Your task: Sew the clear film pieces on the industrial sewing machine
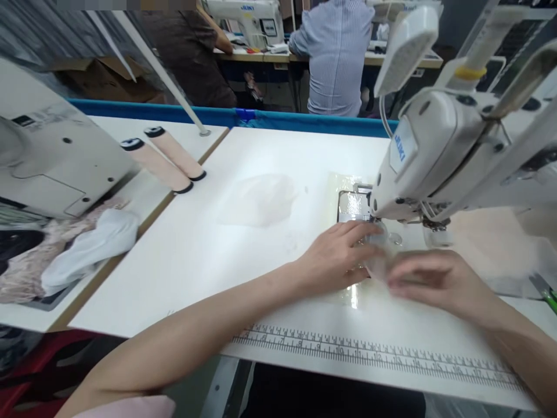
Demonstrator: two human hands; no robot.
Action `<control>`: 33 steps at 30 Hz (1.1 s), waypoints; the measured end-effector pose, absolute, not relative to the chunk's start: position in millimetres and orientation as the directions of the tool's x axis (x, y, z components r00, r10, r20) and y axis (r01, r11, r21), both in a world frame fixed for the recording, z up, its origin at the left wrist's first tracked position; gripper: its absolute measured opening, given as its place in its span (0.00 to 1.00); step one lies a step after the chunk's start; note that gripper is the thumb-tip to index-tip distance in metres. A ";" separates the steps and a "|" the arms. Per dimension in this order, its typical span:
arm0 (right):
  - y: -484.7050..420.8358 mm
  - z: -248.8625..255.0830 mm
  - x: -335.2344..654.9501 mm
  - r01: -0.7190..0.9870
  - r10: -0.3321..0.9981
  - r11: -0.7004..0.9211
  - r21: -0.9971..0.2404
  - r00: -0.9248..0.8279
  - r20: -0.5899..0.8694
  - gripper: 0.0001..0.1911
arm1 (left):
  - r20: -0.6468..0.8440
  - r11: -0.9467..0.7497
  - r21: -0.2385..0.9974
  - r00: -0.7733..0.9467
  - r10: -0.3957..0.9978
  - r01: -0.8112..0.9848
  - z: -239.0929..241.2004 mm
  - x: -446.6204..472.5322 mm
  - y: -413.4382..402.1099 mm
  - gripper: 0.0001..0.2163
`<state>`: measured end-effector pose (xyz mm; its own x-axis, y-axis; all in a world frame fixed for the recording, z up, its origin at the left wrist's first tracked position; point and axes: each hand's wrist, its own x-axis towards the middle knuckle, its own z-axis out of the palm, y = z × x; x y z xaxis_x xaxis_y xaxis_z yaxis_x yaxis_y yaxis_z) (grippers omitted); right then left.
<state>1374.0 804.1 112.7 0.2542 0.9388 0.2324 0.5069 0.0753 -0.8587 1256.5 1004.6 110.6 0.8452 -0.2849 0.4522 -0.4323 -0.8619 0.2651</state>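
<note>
A white JUKI sewing machine (418, 139) stands at the right, its needle area above a metal plate (353, 204) set in the table. Just in front of the needle, my left hand (343, 255) has its fingers reaching forward around a small piece of pale sheer fabric (378, 264). The fabric is blurred and partly hidden by the fingers. My right hand (435, 278) is close on its right side, fingertips drawn together at the fabric's edge and smeared by motion. Left of the hands, another pale sheer piece (261, 200) lies flat on the white table (195, 261).
Two peach thread cones (163, 157) lie at the left. Beyond them are a second machine (52, 139) and a white cloth (93, 249). Peach fabric (500, 241) and green-handled snips (546, 293) lie at the right. A printed ruler (348, 348) runs along the front edge. Two people sit behind.
</note>
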 end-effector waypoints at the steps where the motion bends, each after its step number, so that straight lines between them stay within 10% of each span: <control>1: 801.3 116.0 1375.6 0.345 0.964 0.087 -0.935 0.207 0.166 0.06 | 0.414 -0.803 0.389 0.865 -0.285 -0.451 115.4 1254.8 1005.8 0.06; 5: 798.0 119.8 1381.2 0.040 0.971 0.075 -0.996 0.225 0.082 0.09 | 0.163 -0.398 0.881 0.953 -0.254 -0.256 145.9 1243.8 1013.6 0.02; 8: 804.5 117.0 1377.9 0.058 0.971 -0.042 -0.997 0.238 -0.027 0.17 | 0.138 -0.298 0.937 0.977 -0.165 -0.183 170.3 1233.7 1015.9 0.03; 14: 821.7 113.8 1359.7 0.349 0.964 -0.006 -0.937 0.250 0.087 0.06 | 0.343 -0.764 0.387 0.850 -0.400 -0.516 191.7 1203.0 987.4 0.06; 17: 823.2 113.9 1353.3 0.454 0.941 -0.019 -0.891 0.308 0.137 0.06 | 0.250 -0.736 0.149 0.746 -0.618 -0.660 190.2 1182.1 974.7 0.07; 20: 822.3 120.4 1344.8 0.471 0.965 -0.016 -0.882 0.238 0.109 0.10 | 0.273 -0.626 0.416 0.747 -0.606 -0.660 186.2 1169.2 982.0 0.05; 23: 826.1 133.5 1330.4 0.409 0.982 0.105 -0.906 0.098 0.159 0.13 | 0.358 -0.622 0.663 0.906 -0.225 -0.417 180.5 1170.5 1004.0 0.17; 27: 838.7 146.2 1310.2 0.327 0.973 0.190 -0.926 0.065 0.223 0.10 | 0.098 -0.535 0.830 0.986 -0.134 -0.156 166.5 1179.6 1031.1 0.35; 33: 845.1 140.3 1304.8 0.307 0.942 0.140 -0.941 0.251 0.222 0.08 | -0.194 -0.093 0.980 0.954 -0.230 0.177 156.0 1173.3 1050.9 0.06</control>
